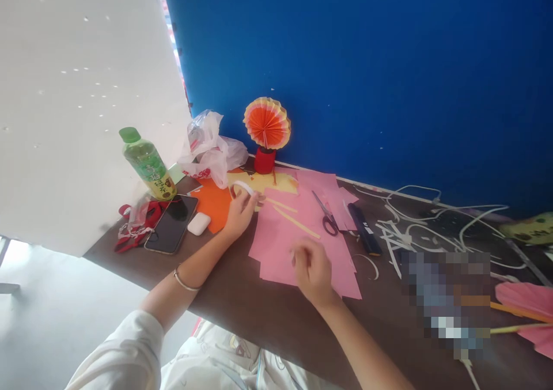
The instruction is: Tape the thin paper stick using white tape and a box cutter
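My left hand point(240, 212) holds a white roll of tape point(242, 188) over the left edge of the pink paper sheets point(285, 237) on the dark table point(242, 303). My right hand point(311, 269) rests on the pink paper, fingers curled together; whether it pinches something is blurred. Thin yellow paper strips point(296, 222) lie on the pink paper between my hands. Scissors point(327, 215) lie on the paper just beyond my right hand.
A green bottle point(147, 164), a phone point(171, 224), a white earbud case point(199, 223), orange paper point(215, 204) and a plastic bag point(211, 151) stand at left. An orange paper fan point(266, 124) stands against the blue wall. White paper scraps point(404, 237) and a dark knife point(363, 228) lie right.
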The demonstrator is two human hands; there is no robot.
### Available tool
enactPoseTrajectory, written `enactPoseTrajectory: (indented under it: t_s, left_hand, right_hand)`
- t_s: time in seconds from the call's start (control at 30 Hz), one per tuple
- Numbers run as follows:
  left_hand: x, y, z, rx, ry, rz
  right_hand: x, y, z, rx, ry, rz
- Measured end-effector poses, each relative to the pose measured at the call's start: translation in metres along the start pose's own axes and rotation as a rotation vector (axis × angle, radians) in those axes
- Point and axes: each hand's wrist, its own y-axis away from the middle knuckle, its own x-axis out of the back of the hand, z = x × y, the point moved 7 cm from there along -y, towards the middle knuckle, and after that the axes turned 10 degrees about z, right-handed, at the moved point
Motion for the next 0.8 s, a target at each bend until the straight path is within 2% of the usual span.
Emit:
enactPoseTrajectory:
  t_s: [0.03, 0.1, 0.17, 0.27, 0.33, 0.4, 0.43, 0.47, 0.57, 0.6, 0.7, 0.8]
  left_hand:
    - [0.003, -0.002, 0.003, -0.082, -0.144, 0.005]
    - [0.006, -0.007, 0.010, -0.279, -0.525, 0.008]
    - [0.012, -0.012, 0.010, -0.339, -0.680, 0.011]
    - [0.018, -0.016, 0.007, -0.347, -0.929, -0.002]
    - [0.021, -0.012, 0.012, -0.369, -1.031, 0.057]
    - [0.017, 0.000, 0.026, -0.404, -0.921, 0.120]
    - [0.008, 0.008, 0.031, -0.406, -0.791, 0.064]
    - [-0.003, 0.017, 0.034, -0.360, -0.625, -0.041]
    - [-0.048, 0.054, 0.030, -0.027, -0.156, -0.542]
    - [-0.056, 0.064, 0.030, 0.077, -0.043, -0.622]
    - [-0.068, 0.080, 0.025, 0.349, 0.196, -0.699]
    - [-0.070, 0.085, 0.017, 0.521, 0.302, -0.737]
  right_hand:
    - [0.003, -0.003, 0.010, -0.101, -0.023, 0.057]
    - [0.004, -0.008, 0.026, -0.238, -0.085, 0.077]
    - [0.004, -0.011, 0.034, -0.320, -0.144, 0.060]
    - [0.007, -0.015, 0.042, -0.403, -0.198, 0.081]
    - [0.011, -0.016, 0.046, -0.440, -0.202, 0.115]
    - [0.012, -0.016, 0.050, -0.462, -0.179, 0.133]
    - [0.013, -0.015, 0.051, -0.465, -0.154, 0.137]
    - [0.013, -0.015, 0.052, -0.461, -0.124, 0.137]
    - [0.014, -0.013, 0.052, -0.429, -0.049, 0.143]
    - [0.013, -0.013, 0.052, -0.423, -0.044, 0.146]
    - [0.011, -0.012, 0.050, -0.426, -0.057, 0.136]
    - [0.012, -0.013, 0.050, -0.461, -0.063, 0.137]
